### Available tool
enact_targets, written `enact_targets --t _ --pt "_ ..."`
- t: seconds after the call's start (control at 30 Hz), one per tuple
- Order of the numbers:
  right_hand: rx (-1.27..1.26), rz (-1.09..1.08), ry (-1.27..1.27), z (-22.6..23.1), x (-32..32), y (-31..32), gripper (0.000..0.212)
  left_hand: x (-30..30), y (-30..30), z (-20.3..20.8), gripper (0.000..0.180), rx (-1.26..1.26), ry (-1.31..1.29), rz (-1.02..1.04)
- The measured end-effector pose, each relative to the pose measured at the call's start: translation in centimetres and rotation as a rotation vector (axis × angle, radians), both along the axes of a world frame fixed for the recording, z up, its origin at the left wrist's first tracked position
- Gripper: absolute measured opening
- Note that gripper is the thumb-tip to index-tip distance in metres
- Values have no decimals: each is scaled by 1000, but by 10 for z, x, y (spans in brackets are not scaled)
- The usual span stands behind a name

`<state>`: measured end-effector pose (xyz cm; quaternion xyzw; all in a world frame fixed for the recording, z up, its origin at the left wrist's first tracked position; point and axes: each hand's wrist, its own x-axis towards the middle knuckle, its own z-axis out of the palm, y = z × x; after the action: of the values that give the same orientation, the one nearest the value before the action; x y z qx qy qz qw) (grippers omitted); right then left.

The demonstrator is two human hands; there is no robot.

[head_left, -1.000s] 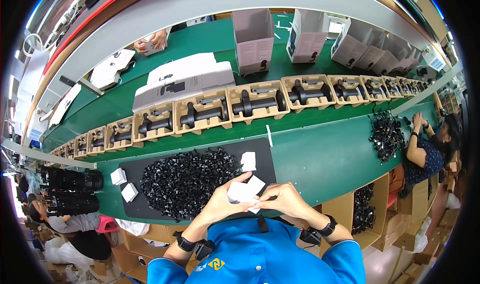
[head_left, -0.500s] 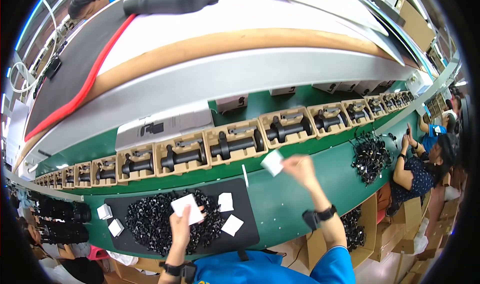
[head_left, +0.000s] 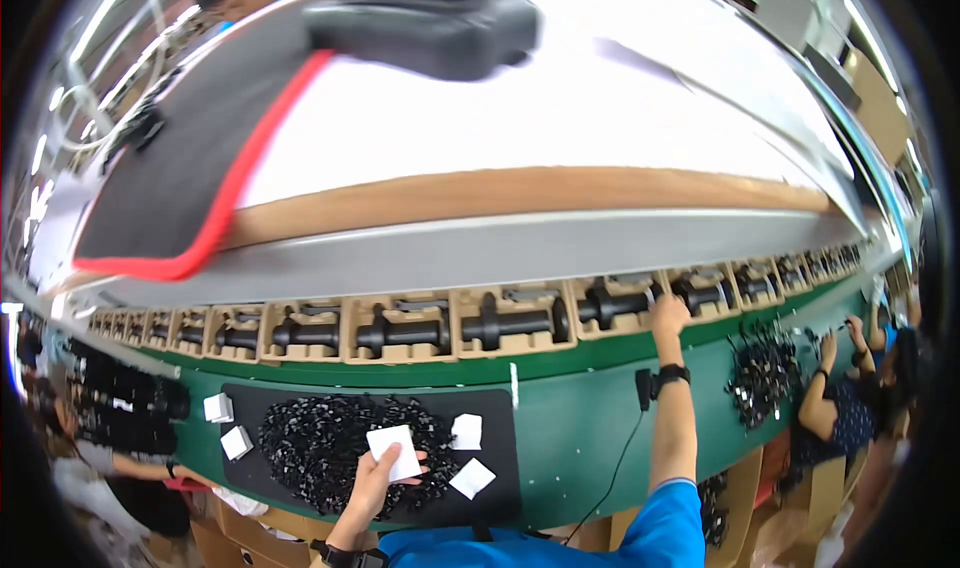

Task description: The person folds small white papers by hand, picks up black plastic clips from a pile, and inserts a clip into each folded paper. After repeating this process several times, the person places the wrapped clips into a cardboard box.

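My left hand (head_left: 378,478) holds a white square card (head_left: 397,452), possibly a small stack, above a pile of small black parts (head_left: 320,443) on a dark mat (head_left: 497,408). My right hand (head_left: 669,315) reaches to the row of brown moulded trays, its fingers curled at the edge of one tray (head_left: 618,330). That tray holds a black tubular device (head_left: 612,305). Whatever those fingers grip is hidden. More white cards (head_left: 472,479) lie right of the pile, and small white stacks (head_left: 218,408) sit at its left.
The tray row runs along a green belt (head_left: 440,370) below a grey ledge (head_left: 500,232). A heap of black cabled parts (head_left: 762,373) lies right, near a co-worker (head_left: 845,408). A thin cable (head_left: 612,488) hangs from my right wristband (head_left: 668,376). Cardboard boxes (head_left: 735,498) stand below the bench.
My right hand has moved forward and right to the trays; the white card it held is no longer visible. My left hand still holds its card. The whole view has shifted.
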<state>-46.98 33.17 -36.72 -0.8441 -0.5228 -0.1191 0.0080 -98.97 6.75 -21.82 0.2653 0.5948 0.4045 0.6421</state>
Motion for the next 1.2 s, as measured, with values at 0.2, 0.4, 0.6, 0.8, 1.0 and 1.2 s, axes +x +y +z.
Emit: enact_targets --t 0.2,0.4,0.6,0.8,1.0,1.2 --pt "162 207 67 40 -52 -24 39 -4 -10 10 41 -32 -146 -80" --pt "-26 1099 868 210 -254 -204 59 10 -21 4 38 -34 -255 -258" --pt "-29 1281 863 196 -347 -295 90 7 -46 -1 33 196 -99 -382" --pt "34 1172 793 206 -377 -318 88 -20 -67 22 33 239 -42 -441" --pt "283 1243 384 208 -403 -337 71 -51 -92 21 31 122 -200 -288" --pt "209 1377 266 192 -424 -348 77 -83 -113 19 30 97 -124 -364"
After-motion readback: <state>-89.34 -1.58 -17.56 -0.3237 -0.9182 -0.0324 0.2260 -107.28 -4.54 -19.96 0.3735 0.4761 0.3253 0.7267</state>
